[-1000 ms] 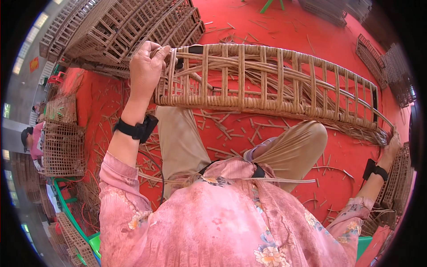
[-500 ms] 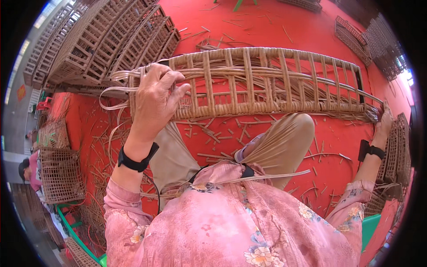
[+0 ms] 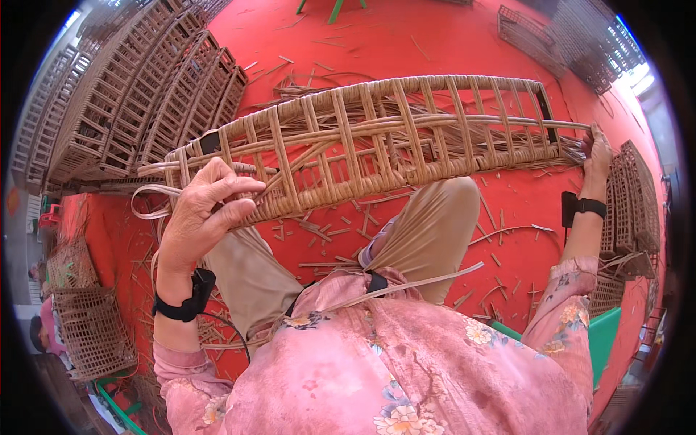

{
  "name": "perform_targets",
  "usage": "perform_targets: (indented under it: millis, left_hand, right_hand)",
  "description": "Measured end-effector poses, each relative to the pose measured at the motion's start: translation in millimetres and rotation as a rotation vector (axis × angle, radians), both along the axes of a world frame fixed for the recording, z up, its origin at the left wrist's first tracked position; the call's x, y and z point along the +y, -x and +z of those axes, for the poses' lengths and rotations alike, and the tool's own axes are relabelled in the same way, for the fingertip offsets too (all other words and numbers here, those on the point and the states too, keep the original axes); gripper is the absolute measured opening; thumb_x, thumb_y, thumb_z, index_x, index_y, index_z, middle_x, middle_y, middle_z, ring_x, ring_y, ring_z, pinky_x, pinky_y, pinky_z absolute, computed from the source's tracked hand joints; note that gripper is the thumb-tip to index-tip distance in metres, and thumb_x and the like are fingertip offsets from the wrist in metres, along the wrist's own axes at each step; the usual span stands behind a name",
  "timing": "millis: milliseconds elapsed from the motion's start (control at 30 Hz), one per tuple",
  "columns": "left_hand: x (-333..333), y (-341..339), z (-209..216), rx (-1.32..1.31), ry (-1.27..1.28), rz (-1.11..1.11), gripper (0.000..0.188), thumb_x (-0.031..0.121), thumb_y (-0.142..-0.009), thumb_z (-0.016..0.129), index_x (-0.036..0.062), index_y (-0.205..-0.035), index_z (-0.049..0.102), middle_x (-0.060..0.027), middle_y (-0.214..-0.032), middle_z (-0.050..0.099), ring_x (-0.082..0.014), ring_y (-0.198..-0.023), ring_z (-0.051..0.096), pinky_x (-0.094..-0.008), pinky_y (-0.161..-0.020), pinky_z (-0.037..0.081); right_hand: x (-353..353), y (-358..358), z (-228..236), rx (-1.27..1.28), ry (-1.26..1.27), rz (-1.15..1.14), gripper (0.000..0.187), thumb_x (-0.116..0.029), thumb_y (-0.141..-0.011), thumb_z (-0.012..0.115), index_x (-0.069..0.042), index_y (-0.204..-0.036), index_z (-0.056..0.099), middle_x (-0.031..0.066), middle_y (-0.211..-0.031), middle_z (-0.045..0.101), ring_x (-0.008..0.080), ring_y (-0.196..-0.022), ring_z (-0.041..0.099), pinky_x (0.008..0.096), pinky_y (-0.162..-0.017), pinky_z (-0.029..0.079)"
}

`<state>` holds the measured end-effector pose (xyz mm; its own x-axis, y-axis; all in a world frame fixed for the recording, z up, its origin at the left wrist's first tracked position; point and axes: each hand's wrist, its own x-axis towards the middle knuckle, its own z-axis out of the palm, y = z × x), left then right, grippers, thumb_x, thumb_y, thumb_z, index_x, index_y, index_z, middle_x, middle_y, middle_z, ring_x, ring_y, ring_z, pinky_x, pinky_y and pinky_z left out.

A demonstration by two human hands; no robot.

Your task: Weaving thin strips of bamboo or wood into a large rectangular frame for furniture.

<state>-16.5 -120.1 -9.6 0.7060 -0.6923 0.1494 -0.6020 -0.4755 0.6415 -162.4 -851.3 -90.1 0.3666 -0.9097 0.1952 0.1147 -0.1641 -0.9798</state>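
Observation:
A long, narrow rattan basket (image 3: 391, 174) with an open-slatted side and wrapped rims lies tilted across my lap and knees. My left hand (image 3: 206, 210) is at its left end, thumb and fingers closed near the lower rim. From those fingertips a rattan strip (image 3: 308, 161) slants up behind the slats. At the right end my right hand (image 3: 597, 154) grips the ends of long strips (image 3: 500, 122) that run through the slats. A loose pale strip loop (image 3: 151, 203) hangs beside the left end. Part of my left fingers' grip is hidden.
Stacked rattan baskets (image 3: 123, 101) stand at far left, with more at far right (image 3: 533, 40). Cut strip scraps litter the red floor (image 3: 348, 246). A mesh basket (image 3: 90, 330) is at left, a green surface (image 3: 603, 341) at right. One strip (image 3: 428, 281) lies across my shirt.
My left hand has moved down and left to the lower rim, and the basket's left end has dipped. A strip now slants behind the slats. My right hand keeps hold at the right end.

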Motion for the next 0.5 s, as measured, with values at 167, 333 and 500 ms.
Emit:
perform_targets:
  millis: [167,333,500]
  left_hand:
    - [-9,-3,23,-0.119,-0.161,-0.116,0.020,0.018,-0.084,0.073,0.0042,-0.099,0.074,-0.0091,-0.076,0.050,-0.0241,-0.076,0.055,-0.0360,-0.071,0.044]
    - [-65,-2,25,-0.386,0.062,-0.108,0.016,0.014,-0.086,0.070,0.0026,-0.098,0.072,-0.0117,-0.082,0.057,-0.0296,-0.079,0.060,-0.0392,-0.073,0.047]
    - [-98,-16,21,-0.352,-0.038,-0.093,0.019,0.006,-0.084,0.069,0.0019,-0.102,0.071,-0.0122,-0.094,0.059,-0.0278,-0.085,0.061,-0.0362,-0.077,0.048]
  right_hand:
    - [-26,10,25,-0.091,0.042,-0.021,0.016,-0.023,-0.091,0.074,-0.008,-0.091,0.068,0.0013,-0.078,0.070,0.0080,-0.060,0.065,0.0187,-0.048,0.051]
    - [-47,7,8,-0.126,-0.012,0.011,0.014,-0.021,-0.090,0.074,-0.009,-0.087,0.068,0.0018,-0.076,0.069,0.0088,-0.058,0.065,0.0194,-0.046,0.051]
    - [-4,0,9,-0.141,-0.097,-0.031,0.013,-0.019,-0.090,0.074,-0.009,-0.086,0.067,0.0018,-0.073,0.068,0.0093,-0.056,0.064,0.0207,-0.044,0.051]
